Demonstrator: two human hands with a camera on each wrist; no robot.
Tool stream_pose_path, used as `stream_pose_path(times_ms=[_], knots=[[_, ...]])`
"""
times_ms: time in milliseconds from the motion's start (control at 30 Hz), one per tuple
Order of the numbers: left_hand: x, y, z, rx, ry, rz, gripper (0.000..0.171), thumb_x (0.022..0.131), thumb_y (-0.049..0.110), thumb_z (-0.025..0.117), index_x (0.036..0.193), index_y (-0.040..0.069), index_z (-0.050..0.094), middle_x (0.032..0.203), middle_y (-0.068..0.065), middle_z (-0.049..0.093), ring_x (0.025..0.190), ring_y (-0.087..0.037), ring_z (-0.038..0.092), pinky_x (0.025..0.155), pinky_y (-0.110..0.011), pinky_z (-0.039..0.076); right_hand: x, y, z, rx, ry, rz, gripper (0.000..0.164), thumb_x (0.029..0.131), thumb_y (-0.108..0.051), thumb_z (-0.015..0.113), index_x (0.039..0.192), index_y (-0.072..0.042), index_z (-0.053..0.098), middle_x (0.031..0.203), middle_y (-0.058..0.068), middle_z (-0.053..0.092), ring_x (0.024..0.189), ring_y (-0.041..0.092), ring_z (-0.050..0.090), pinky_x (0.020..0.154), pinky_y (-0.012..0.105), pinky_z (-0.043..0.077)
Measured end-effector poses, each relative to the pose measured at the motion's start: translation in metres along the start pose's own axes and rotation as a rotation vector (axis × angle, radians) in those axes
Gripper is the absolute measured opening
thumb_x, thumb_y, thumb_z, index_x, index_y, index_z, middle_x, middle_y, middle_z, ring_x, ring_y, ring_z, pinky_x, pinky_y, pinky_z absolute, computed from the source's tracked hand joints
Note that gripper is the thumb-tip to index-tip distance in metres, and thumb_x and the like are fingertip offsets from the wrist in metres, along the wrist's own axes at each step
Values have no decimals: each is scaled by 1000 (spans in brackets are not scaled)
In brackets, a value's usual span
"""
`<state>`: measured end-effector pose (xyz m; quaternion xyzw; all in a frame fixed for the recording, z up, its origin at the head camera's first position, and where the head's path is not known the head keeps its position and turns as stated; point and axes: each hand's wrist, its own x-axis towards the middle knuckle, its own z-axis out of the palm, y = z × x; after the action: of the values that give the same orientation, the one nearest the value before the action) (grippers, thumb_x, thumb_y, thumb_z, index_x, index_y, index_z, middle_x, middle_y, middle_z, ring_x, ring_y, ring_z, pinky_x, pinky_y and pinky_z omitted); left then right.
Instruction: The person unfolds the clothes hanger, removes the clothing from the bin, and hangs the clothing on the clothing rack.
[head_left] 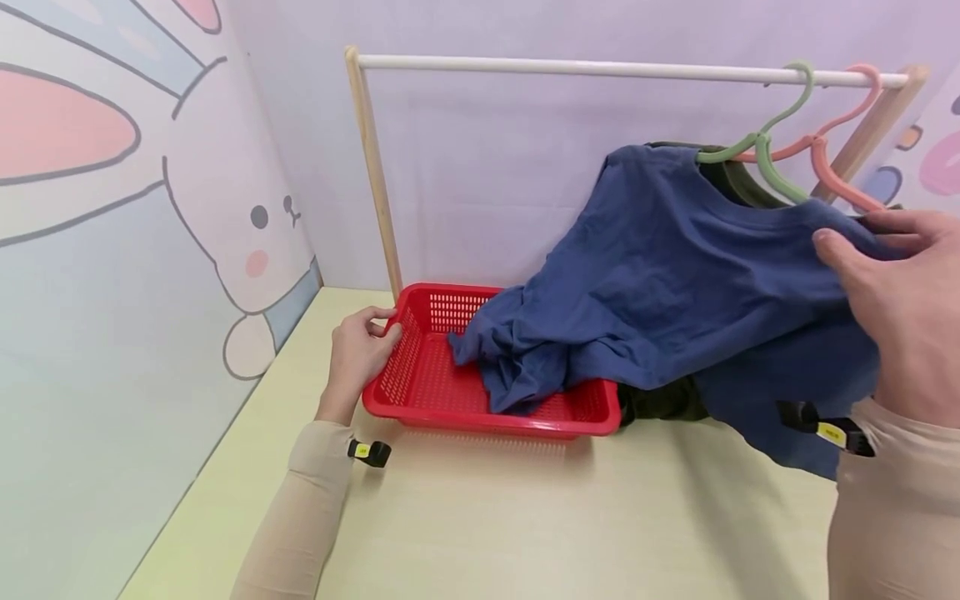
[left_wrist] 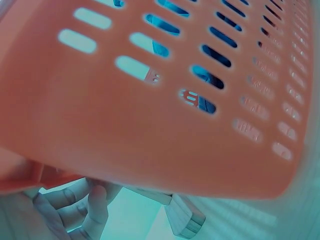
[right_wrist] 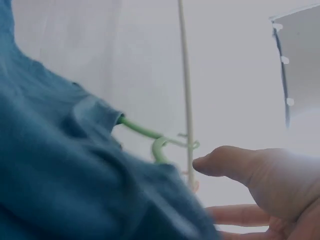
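Note:
My left hand [head_left: 360, 354] grips the left rim of a red plastic basket [head_left: 487, 423], thumb and fingers at its edge; the slotted basket wall [left_wrist: 135, 135] fills the left wrist view. A blue T-shirt [head_left: 675, 275] hangs on a green hanger [head_left: 761, 142], its lower left part draped into the basket. By the shirt's right shoulder is my right hand [head_left: 911, 292], thumb and fingers spread apart. In the right wrist view the thumb [right_wrist: 225, 162] stands off the cloth, while the fingertips [right_wrist: 235, 214] are at the shirt's edge.
A white rail [head_left: 562, 67] on wooden posts [head_left: 372, 167] spans the back. A pink hanger [head_left: 832, 158] hangs to the right of the green one, with dark clothing [head_left: 663, 400] behind the shirt. The basket stands on a pale table [head_left: 525, 517] beside a rabbit-printed wall [head_left: 97, 317].

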<state>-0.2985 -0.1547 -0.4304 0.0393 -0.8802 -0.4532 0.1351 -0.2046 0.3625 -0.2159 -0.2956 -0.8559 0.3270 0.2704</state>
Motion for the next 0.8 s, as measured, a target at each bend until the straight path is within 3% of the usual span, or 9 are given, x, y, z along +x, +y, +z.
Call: stream_pose_path(times_ms=[100,167,267,367,567,700,800], knots=[[1,0,0,-6,-1,6,36,108,22,72,141,9,75,108,-21,79,88,-33,79,81,-50,69,-12,-8,0,68,76,-49,65,105,-54,66,167,-46,47,169,-8,51,148,3,50,127,22,31],[1,0,0,-9,-4,10,36,108,22,72,142,9,75,108,-21,79,88,-33,79,81,-50,69,-22,-14,-1,94,127,-98,65,106,-52,67,167,-45,47,172,-8,48,159,8,41,130,24,27],[1,-1,-1,-7,-3,12,36,108,23,72,141,9,75,108,-21,79,88,-33,79,81,-50,69,-38,-21,1,166,190,-205,60,105,-46,71,162,-42,55,166,-10,56,154,6,46,128,22,27],[1,-3,-2,-7,10,10,35,108,22,71,140,9,76,106,-21,79,87,-33,79,81,-51,69,-48,-25,6,252,201,-326,54,101,-39,78,154,-37,67,152,-11,68,139,1,57,118,19,33],[1,-4,-1,-18,1,-3,36,108,23,72,141,9,75,108,-20,79,89,-33,79,82,-50,69,-51,-22,27,318,165,-435,49,92,-34,89,139,-28,80,135,-11,78,112,-7,65,102,15,43],[1,-2,0,-21,1,3,36,108,23,72,141,10,75,108,-20,79,89,-33,78,82,-50,69,-49,-13,50,323,96,-453,46,92,-36,91,136,-27,82,123,-11,81,107,-10,66,98,14,45],[0,0,0,-27,-1,3,36,108,23,73,141,10,76,108,-19,79,89,-33,79,83,-50,69,-50,-5,70,384,-7,-471,43,93,-30,91,135,-25,83,121,-9,82,108,-4,68,97,17,47]])
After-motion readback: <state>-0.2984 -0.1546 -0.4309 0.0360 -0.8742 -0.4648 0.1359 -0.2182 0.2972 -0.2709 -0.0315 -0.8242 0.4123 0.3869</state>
